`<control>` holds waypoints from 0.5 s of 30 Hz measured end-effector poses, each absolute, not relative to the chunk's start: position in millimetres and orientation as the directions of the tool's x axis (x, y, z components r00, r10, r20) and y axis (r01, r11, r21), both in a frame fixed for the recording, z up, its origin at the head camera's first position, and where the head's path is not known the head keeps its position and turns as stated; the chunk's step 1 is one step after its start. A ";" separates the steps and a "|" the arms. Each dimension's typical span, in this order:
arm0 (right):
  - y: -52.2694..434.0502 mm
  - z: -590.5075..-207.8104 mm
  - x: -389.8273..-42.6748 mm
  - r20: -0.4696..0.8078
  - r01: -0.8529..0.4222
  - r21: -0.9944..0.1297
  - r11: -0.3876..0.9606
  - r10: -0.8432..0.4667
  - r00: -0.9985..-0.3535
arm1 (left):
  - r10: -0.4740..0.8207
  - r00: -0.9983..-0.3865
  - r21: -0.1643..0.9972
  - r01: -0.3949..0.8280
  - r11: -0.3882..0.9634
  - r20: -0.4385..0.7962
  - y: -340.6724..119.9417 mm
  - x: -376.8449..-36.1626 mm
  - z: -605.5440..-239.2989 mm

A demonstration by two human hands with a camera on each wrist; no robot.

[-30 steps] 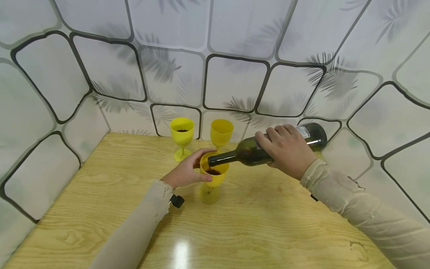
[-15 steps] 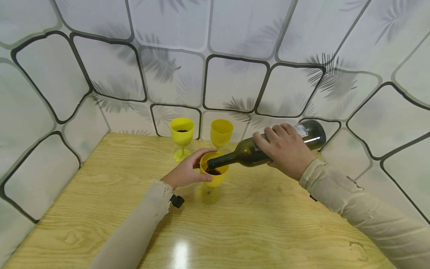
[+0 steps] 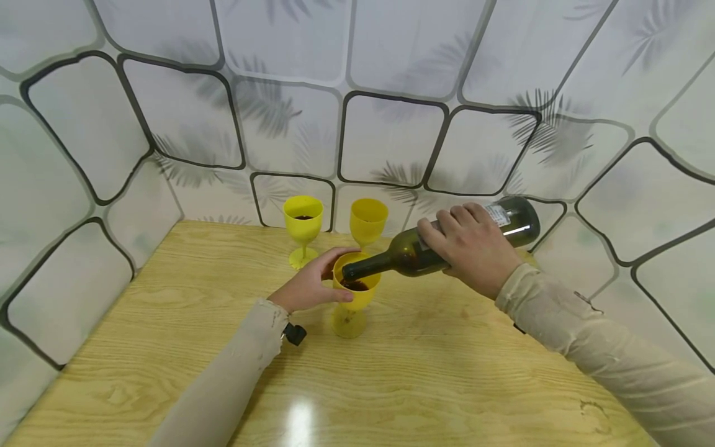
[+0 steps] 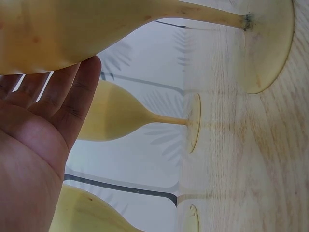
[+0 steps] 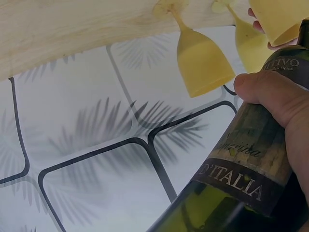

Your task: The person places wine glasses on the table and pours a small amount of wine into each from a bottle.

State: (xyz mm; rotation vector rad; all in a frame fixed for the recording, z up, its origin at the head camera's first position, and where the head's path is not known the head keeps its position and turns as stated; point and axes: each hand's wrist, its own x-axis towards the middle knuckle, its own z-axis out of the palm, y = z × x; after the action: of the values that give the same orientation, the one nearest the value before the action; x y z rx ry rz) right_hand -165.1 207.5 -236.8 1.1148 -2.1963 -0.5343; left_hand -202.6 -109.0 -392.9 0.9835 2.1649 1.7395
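My left hand (image 3: 304, 290) holds a yellow plastic goblet (image 3: 365, 299) by its bowl, thumb on the near side and fingers behind. The goblet stands upright on the table, with dark liquid (image 3: 356, 286) in it. Gripped in my right hand (image 3: 472, 251) is a dark green wine bottle (image 3: 408, 253), tilted so its neck reaches inside the goblet's rim. The right wrist view shows the bottle's label (image 5: 244, 176) with the thumb curled over the glass. Seen from the left wrist, the fingers lie against the bowl of the goblet (image 4: 111, 29) above its stem.
Two more yellow goblets stand at the back by the wall: the left goblet (image 3: 303, 226) has dark liquid in it, and the right goblet (image 3: 368, 220) is partly hidden behind the held one. The wood-grain table (image 3: 436, 372) meets a patterned wall (image 3: 391, 139).
The bottle's base has risen slightly and its mouth has shifted a little left and deeper into the goblet. Its dark contents spread wider. The left hand stays put.
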 end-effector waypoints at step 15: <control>209.7 -238.2 -163.0 0.355 -0.582 0.566 0.584 -0.810 -0.467 | 0.596 -0.765 0.922 0.373 0.104 0.242 -108.6 -200.4 -391.0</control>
State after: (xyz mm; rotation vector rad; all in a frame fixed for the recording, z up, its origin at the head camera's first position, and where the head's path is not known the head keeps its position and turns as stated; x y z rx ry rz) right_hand -163.0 209.7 -238.2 1.1021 -2.2130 -0.4947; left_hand -200.4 -108.6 -391.0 0.9747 2.1833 1.7272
